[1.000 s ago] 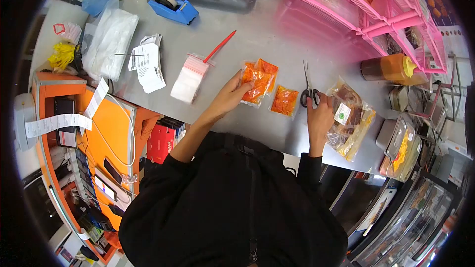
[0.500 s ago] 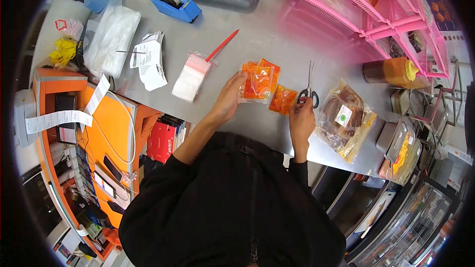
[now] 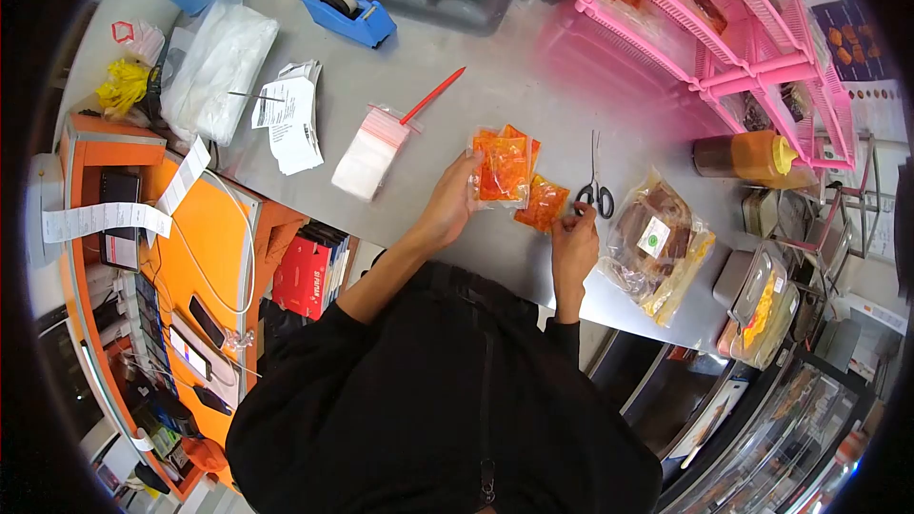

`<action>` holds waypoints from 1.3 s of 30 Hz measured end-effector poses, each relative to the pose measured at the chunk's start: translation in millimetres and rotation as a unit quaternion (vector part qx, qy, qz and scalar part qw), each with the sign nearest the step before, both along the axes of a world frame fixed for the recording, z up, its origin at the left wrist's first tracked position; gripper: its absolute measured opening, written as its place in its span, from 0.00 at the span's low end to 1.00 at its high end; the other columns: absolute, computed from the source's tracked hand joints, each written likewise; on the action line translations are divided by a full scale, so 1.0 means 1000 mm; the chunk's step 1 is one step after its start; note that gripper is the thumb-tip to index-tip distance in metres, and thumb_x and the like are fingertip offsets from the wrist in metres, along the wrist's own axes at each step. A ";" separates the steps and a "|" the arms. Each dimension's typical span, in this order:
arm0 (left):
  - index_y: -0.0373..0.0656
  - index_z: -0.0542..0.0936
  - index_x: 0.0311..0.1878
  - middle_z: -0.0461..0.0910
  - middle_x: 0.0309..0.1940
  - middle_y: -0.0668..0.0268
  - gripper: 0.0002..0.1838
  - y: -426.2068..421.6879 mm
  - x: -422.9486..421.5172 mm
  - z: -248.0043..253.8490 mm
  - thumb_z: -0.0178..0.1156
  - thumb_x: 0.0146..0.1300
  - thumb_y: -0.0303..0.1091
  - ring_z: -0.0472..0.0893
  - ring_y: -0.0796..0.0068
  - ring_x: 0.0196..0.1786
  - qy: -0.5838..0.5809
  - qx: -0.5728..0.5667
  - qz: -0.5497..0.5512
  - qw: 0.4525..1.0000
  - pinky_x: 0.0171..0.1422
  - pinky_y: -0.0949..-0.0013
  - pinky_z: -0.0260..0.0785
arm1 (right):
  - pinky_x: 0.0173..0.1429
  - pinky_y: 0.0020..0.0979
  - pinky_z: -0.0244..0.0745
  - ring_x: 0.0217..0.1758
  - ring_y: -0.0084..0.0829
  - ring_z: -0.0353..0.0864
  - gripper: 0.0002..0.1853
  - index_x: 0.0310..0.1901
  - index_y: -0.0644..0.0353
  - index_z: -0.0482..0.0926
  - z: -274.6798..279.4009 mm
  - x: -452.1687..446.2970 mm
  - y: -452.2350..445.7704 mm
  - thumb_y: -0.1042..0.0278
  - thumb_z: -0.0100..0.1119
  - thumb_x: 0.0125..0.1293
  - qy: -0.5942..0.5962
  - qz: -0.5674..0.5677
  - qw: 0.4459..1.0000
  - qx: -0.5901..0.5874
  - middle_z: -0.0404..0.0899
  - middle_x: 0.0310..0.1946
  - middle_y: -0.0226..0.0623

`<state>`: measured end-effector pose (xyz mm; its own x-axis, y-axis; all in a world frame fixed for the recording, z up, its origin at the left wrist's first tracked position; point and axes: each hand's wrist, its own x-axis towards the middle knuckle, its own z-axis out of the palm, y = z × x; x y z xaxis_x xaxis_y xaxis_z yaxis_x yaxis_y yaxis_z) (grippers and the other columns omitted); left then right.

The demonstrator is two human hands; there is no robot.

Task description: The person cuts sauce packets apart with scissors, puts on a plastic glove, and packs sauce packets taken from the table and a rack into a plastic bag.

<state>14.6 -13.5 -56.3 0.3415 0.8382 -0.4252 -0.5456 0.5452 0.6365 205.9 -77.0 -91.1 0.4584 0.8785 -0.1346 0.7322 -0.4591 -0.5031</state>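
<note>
My left hand (image 3: 451, 202) grips the left edge of a clear packet with orange-red contents (image 3: 503, 169), which overlaps a second orange packet (image 3: 529, 145) behind it. To its lower right lies a smaller orange packet (image 3: 542, 203). My right hand (image 3: 576, 246) has its fingertips close together at that packet's right side, near the handles of the black scissors (image 3: 594, 196); whether they pinch anything is too small to tell. Right of the scissors is a large clear bag with brown contents and a white label (image 3: 657, 240).
A red pen (image 3: 434, 95) touches a stack of small clear bags (image 3: 369, 154). Further left are papers (image 3: 295, 124) and a blue tape dispenser (image 3: 350, 14). A pink rack (image 3: 757, 76), a yellow-capped bottle (image 3: 743, 156) and metal containers (image 3: 747, 286) stand at the right.
My right hand has moved left from the scissors' handles to the small packet's edge. The packet in my left hand has been turned more upright, and the small packet has tilted slightly.
</note>
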 end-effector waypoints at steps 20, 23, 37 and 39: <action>0.41 0.65 0.61 0.71 0.57 0.62 0.18 0.010 -0.027 0.011 0.45 0.71 0.37 0.72 0.67 0.61 0.031 0.060 0.140 0.988 0.63 0.51 0.69 | 0.47 0.41 0.73 0.48 0.43 0.75 0.22 0.47 0.53 0.76 0.008 0.014 0.016 0.63 0.71 0.48 -0.057 0.113 0.992 0.010 0.72 0.43 0.40; 0.40 0.65 0.60 0.71 0.57 0.63 0.18 0.006 -0.026 0.019 0.45 0.71 0.36 0.73 0.69 0.61 0.040 0.052 0.138 0.988 0.63 0.52 0.69 | 0.49 0.41 0.72 0.49 0.44 0.74 0.17 0.41 0.54 0.77 0.008 0.018 0.021 0.64 0.70 0.49 -0.061 0.137 0.989 -0.003 0.73 0.43 0.40; 0.40 0.65 0.62 0.70 0.58 0.64 0.19 0.002 -0.010 0.015 0.44 0.72 0.38 0.72 0.70 0.62 0.021 0.062 0.061 0.996 0.64 0.55 0.67 | 0.48 0.42 0.71 0.44 0.42 0.75 0.15 0.38 0.54 0.78 -0.002 0.026 0.016 0.62 0.69 0.49 -0.073 0.181 0.980 -0.033 0.77 0.38 0.34; 0.40 0.63 0.63 0.69 0.60 0.64 0.21 -0.002 -0.014 0.013 0.44 0.72 0.40 0.71 0.70 0.63 0.024 0.065 0.058 0.996 0.66 0.55 0.65 | 0.46 0.39 0.72 0.40 0.40 0.78 0.12 0.36 0.57 0.78 -0.003 0.030 0.013 0.67 0.67 0.51 0.015 0.185 0.983 -0.006 0.80 0.33 0.36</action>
<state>0.9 -15.8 -43.5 0.2210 0.9196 -0.3247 -0.5671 0.3920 0.7244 235.9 -63.9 -93.9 0.1031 0.9827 -0.1540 0.8355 -0.1696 -0.5227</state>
